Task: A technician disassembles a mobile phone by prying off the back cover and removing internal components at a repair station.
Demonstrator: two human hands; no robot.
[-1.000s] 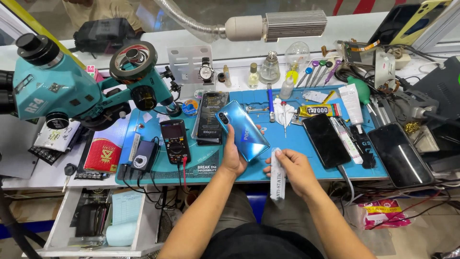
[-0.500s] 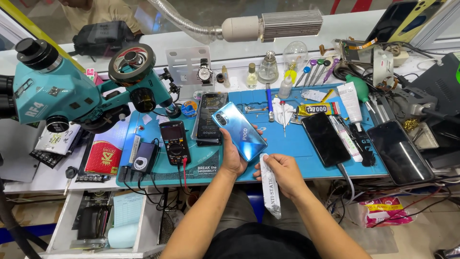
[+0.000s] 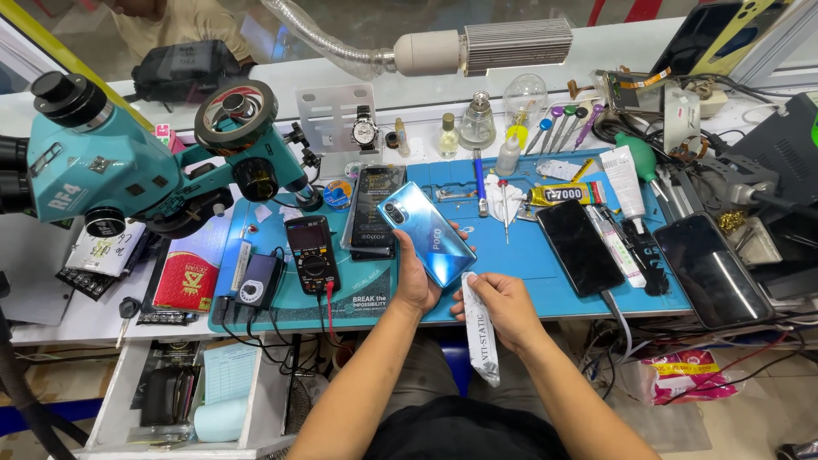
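Note:
My left hand (image 3: 417, 279) holds a shiny blue phone (image 3: 426, 232) back side up, tilted over the blue work mat (image 3: 545, 255). My right hand (image 3: 506, 305) grips a long white brush-like tool (image 3: 481, 332) by its upper part, with its handle hanging down past the table's front edge. The tool's top end sits just below the phone's lower corner.
A teal microscope (image 3: 111, 170) stands at left. A black multimeter (image 3: 312, 253) and a dark phone (image 3: 372, 209) lie left of my hands. Two black phones (image 3: 582, 247) (image 3: 711, 268), a glue tube (image 3: 562, 195), screwdrivers and bottles crowd the right and back. An open drawer (image 3: 196, 392) sits below.
My right hand with the white tool has shifted left and closer to the blue phone. My left hand keeps the phone in about the same place.

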